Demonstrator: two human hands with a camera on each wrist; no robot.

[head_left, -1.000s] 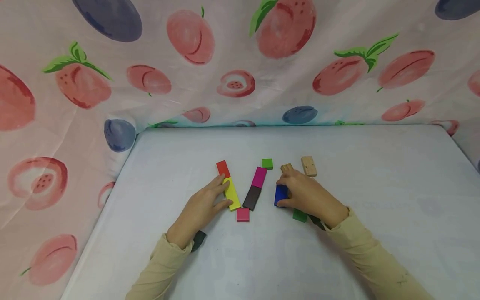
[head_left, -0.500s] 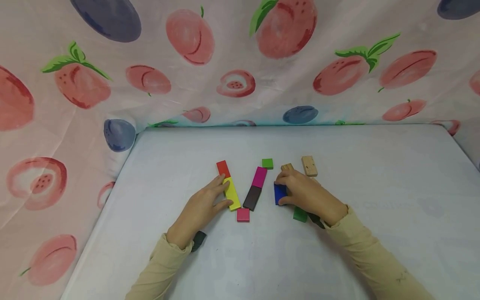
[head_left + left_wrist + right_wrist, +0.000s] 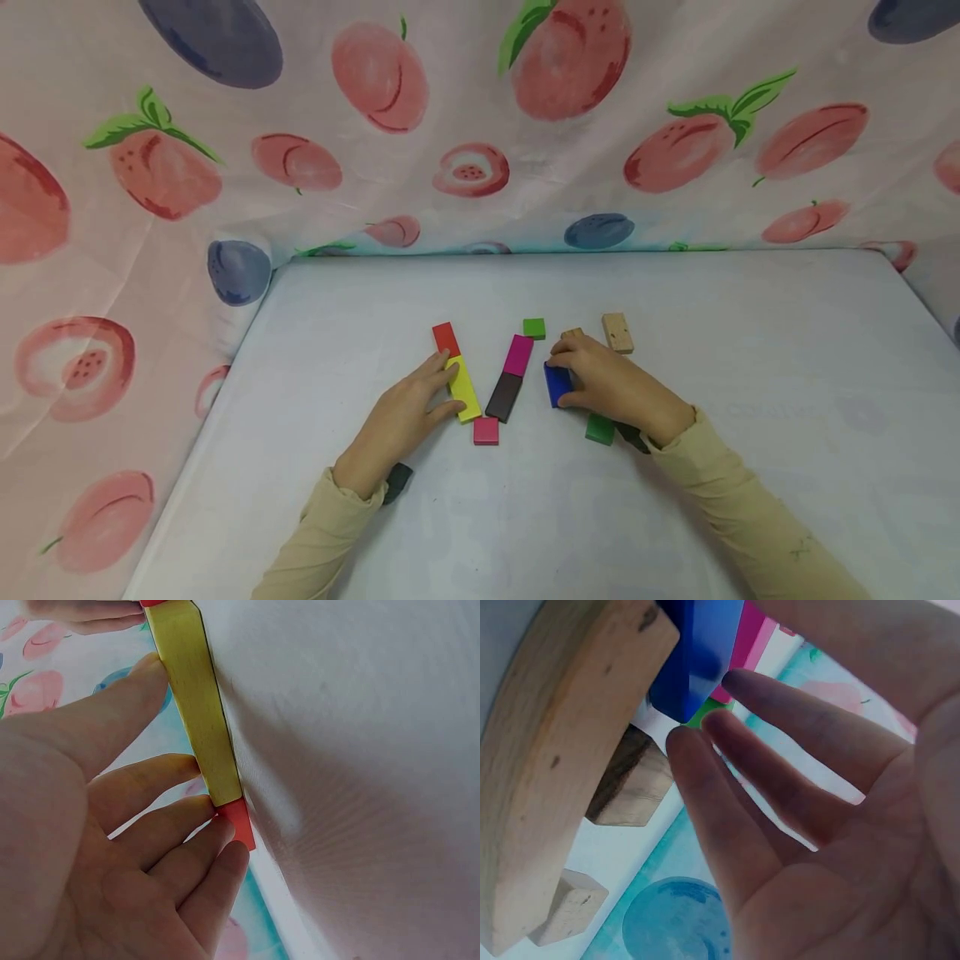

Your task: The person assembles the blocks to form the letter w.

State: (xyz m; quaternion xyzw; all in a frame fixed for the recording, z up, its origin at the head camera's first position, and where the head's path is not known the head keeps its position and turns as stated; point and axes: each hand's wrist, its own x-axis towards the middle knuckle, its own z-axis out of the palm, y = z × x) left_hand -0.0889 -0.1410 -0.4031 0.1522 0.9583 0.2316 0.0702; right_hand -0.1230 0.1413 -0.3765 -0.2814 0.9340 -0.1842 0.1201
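Note:
My left hand (image 3: 401,417) rests with fingertips and thumb along the side of a yellow block (image 3: 465,392). In the left wrist view its other fingers reach the red block (image 3: 238,823) at the yellow one's end. My right hand (image 3: 611,383) pinches a blue block (image 3: 557,385) by its ends, between thumb and index finger; the remaining fingers extend loosely beside it in the right wrist view. A magenta block (image 3: 518,356) and a dark brown block (image 3: 504,397) form a slanted line left of the blue one. A pink block (image 3: 486,432) sits below, between the slanted lines.
A light green block (image 3: 534,328) sits by the magenta one's top. Wooden blocks (image 3: 618,332) lie beyond my right hand, and a curved wooden block (image 3: 555,765) lies close beneath it. A green block (image 3: 599,428) is near the right wrist. Patterned cloth (image 3: 480,125) stands behind the table.
My right hand has slid the blue block slightly left and turned it, so its top now leans left. The left hand and the blocks beside it have stayed put.

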